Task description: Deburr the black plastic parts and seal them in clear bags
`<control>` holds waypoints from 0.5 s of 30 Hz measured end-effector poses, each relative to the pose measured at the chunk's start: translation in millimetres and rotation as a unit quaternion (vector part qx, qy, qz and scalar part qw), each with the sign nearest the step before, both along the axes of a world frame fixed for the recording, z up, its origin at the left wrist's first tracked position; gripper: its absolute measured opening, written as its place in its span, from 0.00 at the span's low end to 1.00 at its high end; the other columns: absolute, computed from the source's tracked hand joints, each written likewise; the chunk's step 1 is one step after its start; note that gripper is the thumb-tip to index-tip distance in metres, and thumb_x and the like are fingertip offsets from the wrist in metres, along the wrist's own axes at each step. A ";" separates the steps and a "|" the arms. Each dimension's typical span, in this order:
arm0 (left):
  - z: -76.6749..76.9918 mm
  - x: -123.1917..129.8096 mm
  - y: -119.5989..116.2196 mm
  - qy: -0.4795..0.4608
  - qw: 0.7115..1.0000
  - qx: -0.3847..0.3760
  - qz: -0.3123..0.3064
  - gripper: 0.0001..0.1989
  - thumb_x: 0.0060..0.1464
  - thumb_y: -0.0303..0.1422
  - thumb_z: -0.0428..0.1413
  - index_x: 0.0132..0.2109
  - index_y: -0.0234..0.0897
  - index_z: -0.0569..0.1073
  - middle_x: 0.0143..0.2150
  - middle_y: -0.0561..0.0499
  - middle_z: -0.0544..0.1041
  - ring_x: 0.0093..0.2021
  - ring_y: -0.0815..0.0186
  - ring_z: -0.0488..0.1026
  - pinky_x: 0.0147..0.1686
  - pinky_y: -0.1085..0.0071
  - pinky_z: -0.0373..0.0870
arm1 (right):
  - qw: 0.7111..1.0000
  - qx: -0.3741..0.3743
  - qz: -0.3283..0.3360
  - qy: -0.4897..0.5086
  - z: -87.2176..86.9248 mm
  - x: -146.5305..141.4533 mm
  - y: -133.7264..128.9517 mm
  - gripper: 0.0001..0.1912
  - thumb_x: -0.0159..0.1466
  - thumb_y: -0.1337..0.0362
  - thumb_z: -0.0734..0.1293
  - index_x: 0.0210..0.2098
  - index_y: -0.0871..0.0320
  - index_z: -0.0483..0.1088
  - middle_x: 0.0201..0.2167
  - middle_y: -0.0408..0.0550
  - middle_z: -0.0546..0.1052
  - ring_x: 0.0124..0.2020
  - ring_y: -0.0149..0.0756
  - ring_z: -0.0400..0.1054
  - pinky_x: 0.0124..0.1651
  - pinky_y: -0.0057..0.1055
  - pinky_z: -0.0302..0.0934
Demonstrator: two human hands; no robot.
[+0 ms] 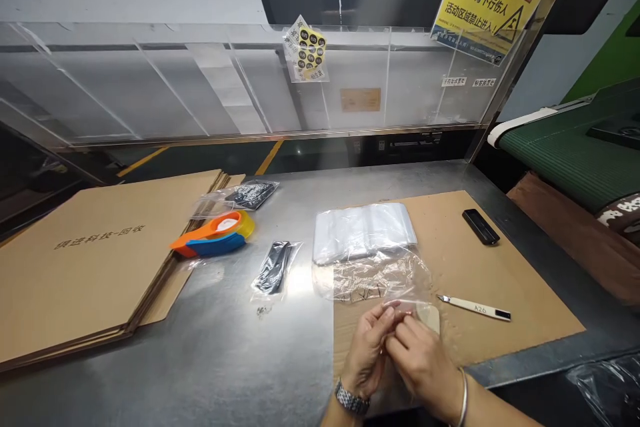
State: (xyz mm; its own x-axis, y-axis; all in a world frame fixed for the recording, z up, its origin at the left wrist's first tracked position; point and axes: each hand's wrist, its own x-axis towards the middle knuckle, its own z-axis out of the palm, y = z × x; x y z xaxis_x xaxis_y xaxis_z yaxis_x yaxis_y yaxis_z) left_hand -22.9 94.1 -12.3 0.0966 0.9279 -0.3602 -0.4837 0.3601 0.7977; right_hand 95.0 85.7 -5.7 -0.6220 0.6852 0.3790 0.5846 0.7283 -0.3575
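Note:
Both hands meet over the front of a cardboard sheet, fingertips pinched together. My left hand point(367, 350), with a metal watch on its wrist, is closed on the edge of a clear plastic bag point(385, 270). My right hand point(420, 353), wearing a bangle, pinches the same bag beside the left fingertips. The film is crumpled and spreads away from the fingers towards a stack of clear plastic bags point(363, 230). A pale, rounded piece point(429, 317) shows just beyond the right hand; its kind is unclear. Right of it lies a craft knife point(475, 307) marked A26.
A small black tray point(481, 227) sits on the cardboard sheet point(520, 287). Left of the bags lie a bagged black item point(275, 268), an orange-and-blue tape dispenser point(215, 237), another bagged black item point(253, 193) and stacked flat cartons point(100, 260). A green conveyor point(575, 133) stands right.

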 end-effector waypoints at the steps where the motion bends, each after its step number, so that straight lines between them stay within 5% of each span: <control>1: 0.1 0.4 -5.0 -0.019 1.000 -0.009 0.011 0.20 0.46 0.42 0.59 0.42 0.30 0.72 0.37 0.41 0.78 0.38 0.62 0.75 0.40 0.68 0.69 | 0.999 0.035 0.020 -0.023 -0.4 -1.9 -7.1 0.16 0.64 0.70 0.51 0.29 0.60 0.67 0.25 0.51 0.69 0.29 0.37 0.59 0.32 0.33 0.54; 5: -2.6 -6.9 -23.6 -0.049 0.998 -0.032 0.039 0.18 0.47 0.38 0.59 0.43 0.32 0.71 0.35 0.44 0.79 0.30 0.67 0.75 0.30 0.74 0.69 | 0.995 -0.011 0.094 0.019 12.3 10.3 -20.8 0.11 0.64 0.65 0.55 0.37 0.60 0.68 0.29 0.51 0.71 0.32 0.38 0.63 0.35 0.34 0.59; 8: -1.1 -16.1 -38.0 -0.042 0.999 -0.020 0.008 0.17 0.48 0.37 0.59 0.43 0.29 0.72 0.36 0.40 0.79 0.27 0.65 0.75 0.25 0.73 0.68 | 0.987 -0.082 -0.033 0.133 24.8 30.8 -13.5 0.13 0.64 0.64 0.57 0.47 0.58 0.64 0.38 0.53 0.71 0.40 0.39 0.64 0.42 0.36 0.60; 11: 0.8 -21.8 -50.1 -0.028 0.999 -0.009 -0.041 0.17 0.50 0.37 0.57 0.44 0.28 0.72 0.37 0.37 0.79 0.28 0.63 0.76 0.23 0.73 0.68 | 0.940 -0.246 -0.131 0.195 25.0 43.2 0.0 0.18 0.62 0.58 0.61 0.50 0.58 0.63 0.42 0.53 0.70 0.42 0.40 0.64 0.44 0.36 0.60; 15: -3.1 -24.7 -61.2 -0.027 0.994 -0.012 -0.101 0.18 0.49 0.38 0.57 0.44 0.29 0.72 0.36 0.38 0.79 0.27 0.62 0.76 0.20 0.74 0.66 | 0.854 -0.485 -0.042 0.185 15.8 43.8 5.0 0.16 0.61 0.54 0.60 0.31 0.61 0.69 0.25 0.45 0.72 0.27 0.32 0.65 0.31 0.28 0.60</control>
